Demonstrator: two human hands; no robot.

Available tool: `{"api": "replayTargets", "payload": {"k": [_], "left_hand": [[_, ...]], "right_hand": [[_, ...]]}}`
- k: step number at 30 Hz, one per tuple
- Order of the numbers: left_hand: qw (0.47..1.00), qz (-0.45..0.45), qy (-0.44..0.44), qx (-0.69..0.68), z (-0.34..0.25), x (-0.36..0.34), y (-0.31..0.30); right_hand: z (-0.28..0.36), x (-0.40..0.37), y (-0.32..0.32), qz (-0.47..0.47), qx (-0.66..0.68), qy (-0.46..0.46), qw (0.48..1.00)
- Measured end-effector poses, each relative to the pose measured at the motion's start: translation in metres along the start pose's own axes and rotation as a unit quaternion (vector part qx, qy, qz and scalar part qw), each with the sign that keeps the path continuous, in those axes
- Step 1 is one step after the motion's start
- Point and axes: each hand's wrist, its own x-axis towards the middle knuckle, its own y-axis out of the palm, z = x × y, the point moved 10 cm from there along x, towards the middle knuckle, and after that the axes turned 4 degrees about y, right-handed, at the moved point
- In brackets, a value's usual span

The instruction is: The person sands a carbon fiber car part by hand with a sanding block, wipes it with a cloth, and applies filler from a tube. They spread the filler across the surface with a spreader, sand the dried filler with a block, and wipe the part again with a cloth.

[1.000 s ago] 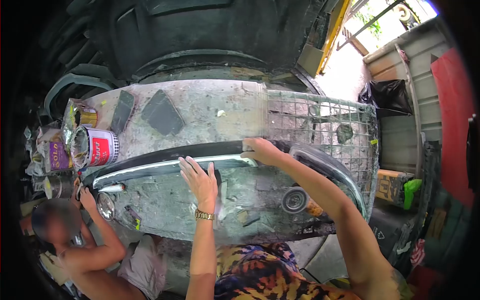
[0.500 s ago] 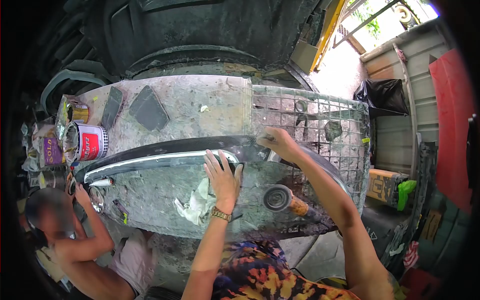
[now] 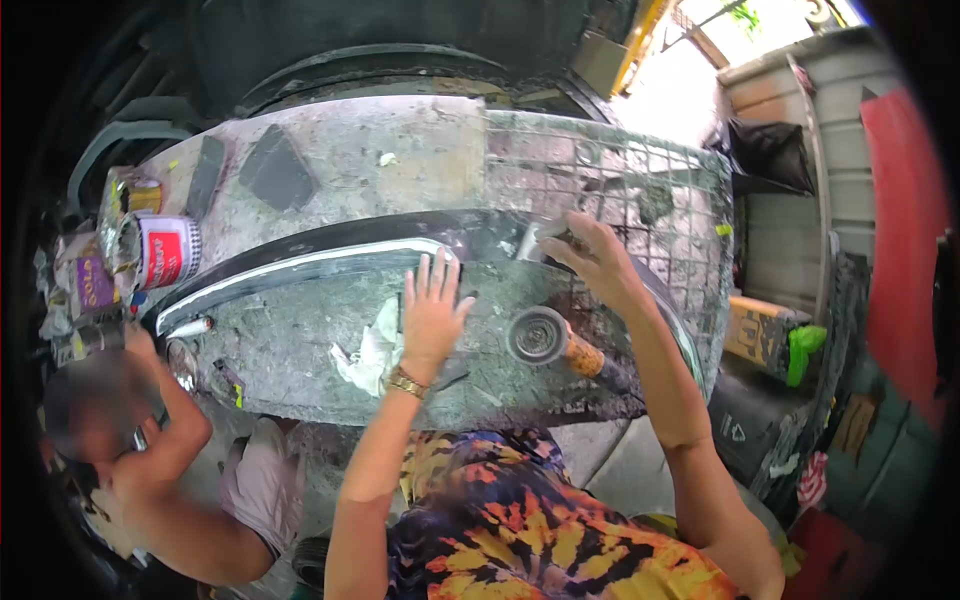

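Note:
A long, curved black panel (image 3: 335,238), looking like a car body part, lies across the worktable (image 3: 300,345), with a white strip along its near edge. My left hand (image 3: 432,315) is open, its fingers spread and their tips over the panel's near edge around the middle. My right hand (image 3: 598,262) is bent over the right part of the panel, beside a pale grey patch (image 3: 530,243). Its fingers are closed together; I cannot tell what they pinch. Below my hands lie a crumpled white cloth (image 3: 370,355) and a round-headed sander-like tool (image 3: 537,336).
Paint cans (image 3: 170,250) stand at the table's left end, near another person (image 3: 165,480) reaching toward the panel's left tip. Flat dark pieces (image 3: 278,170) lie at the back left. Wire grid (image 3: 660,240) covers the right end. A cardboard box (image 3: 757,330) sits beyond it.
The view has shifted, so the table sits higher in it. My right hand has moved right along the panel, baring the pale patch. My left hand stays spread at the near edge.

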Motion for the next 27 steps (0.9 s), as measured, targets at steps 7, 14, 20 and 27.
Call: {"api": "replayTargets", "payload": {"k": [7,14,20,27], "left_hand": [[0.993,0.058,0.099,-0.008,0.014,-0.003,-0.004],[0.975,0.100,0.197,0.001,0.005,0.005,0.004],[0.980,0.085,0.177,0.022,0.024,0.014,-0.006],[0.990,0.072,0.116,0.023,0.022,0.018,-0.008]], "right_hand": [[-0.019,-0.073,-0.063,-0.101,0.046,0.081,0.990],[-0.081,-0.181,-0.140,-0.265,0.112,0.131,0.949],[-0.145,-0.212,-0.111,-0.235,-0.015,0.254,0.938],[-0.185,-0.186,-0.043,-0.128,-0.366,0.147,0.910]]}}
